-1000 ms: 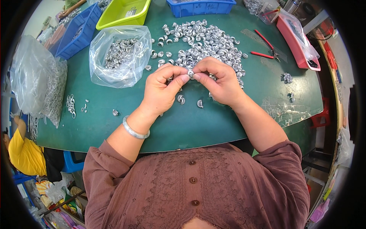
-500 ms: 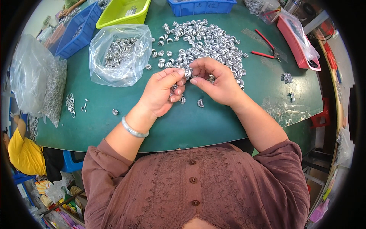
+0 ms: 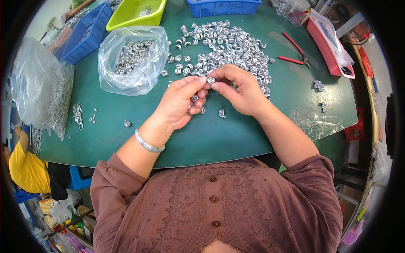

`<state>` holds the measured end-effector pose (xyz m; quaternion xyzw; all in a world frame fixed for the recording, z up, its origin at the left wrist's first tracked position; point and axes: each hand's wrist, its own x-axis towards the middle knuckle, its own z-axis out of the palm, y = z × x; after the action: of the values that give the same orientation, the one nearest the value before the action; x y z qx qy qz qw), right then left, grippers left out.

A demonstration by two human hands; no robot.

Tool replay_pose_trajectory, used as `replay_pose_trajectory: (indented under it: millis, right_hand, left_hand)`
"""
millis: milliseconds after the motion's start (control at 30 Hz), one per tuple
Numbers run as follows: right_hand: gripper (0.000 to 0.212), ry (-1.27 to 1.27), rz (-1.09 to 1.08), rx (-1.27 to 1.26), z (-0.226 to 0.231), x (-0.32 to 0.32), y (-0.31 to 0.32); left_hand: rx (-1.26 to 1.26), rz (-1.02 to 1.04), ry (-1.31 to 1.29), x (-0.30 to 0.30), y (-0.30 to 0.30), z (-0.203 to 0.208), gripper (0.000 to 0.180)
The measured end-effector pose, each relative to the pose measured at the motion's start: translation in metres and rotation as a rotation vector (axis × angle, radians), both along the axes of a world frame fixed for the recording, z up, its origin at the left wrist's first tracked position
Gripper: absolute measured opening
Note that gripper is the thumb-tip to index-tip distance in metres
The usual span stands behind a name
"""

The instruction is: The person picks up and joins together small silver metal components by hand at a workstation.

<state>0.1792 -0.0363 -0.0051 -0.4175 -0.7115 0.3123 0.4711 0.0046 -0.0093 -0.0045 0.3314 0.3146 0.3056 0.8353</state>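
Observation:
A small silver curved metal piece (image 3: pixel 210 79), patterned with dark marks, is pinched between the fingertips of both my hands. My left hand (image 3: pixel 179 99) has its thumb and forefinger on one side of it. At least one more such piece (image 3: pixel 194 98) shows within that hand's curled lower fingers. From the other side, my right hand (image 3: pixel 240 90) grips it with thumb and forefinger. Just beyond my hands spreads a heap of similar silver pieces (image 3: pixel 228 48). A loose curved piece (image 3: pixel 222 113) lies below my fingers, and another rests at the lower left (image 3: pixel 128 123).
On the green table (image 3: pixel 185 145) stands an open clear bag (image 3: pixel 145 84) of metal pieces. A bulging bag of rings (image 3: pixel 59 101) is at the left. Red-handled pliers (image 3: pixel 292 60) and a pink basket (image 3: pixel 325 50) lie right; green (image 3: pixel 162 12) and blue bins (image 3: pixel 223 9) stand behind.
The pinched metal piece has turned a little between my fingertips and shifted slightly right. Both hands stay in nearly the same place.

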Motion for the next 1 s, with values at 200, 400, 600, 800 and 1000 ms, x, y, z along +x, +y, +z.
replay_pose_trajectory:
  millis: [200,400,600,800,1000]
  right_hand:
    - [0.016,-0.046,0.0,0.067,0.0009,0.0006,0.0004]
    - [0.022,-0.058,0.022,0.151,-0.0005,-0.0005,0.0012]
    - [0.032,0.055,0.011,0.019,-0.0003,-0.0021,-0.002]
    - [0.032,0.054,0.012,0.032,-0.0025,-0.0011,-0.0011]
    - [0.029,0.023,0.014,0.072,-0.0039,-0.0009,0.0001]
  left_hand:
    - [0.019,0.011,0.016,-0.001,0.0011,-0.0001,0.019]
    - [0.208,-0.023,0.13,0.0013,-0.0006,-0.0024,0.023]
    - [0.048,-0.04,-0.04,-0.0009,0.0014,0.001,0.021]
    - [0.013,-0.046,-0.065,-0.0015,0.0021,0.0023,0.024]
    - [-0.017,-0.033,-0.067,-0.0019,0.0023,0.0015,0.026]
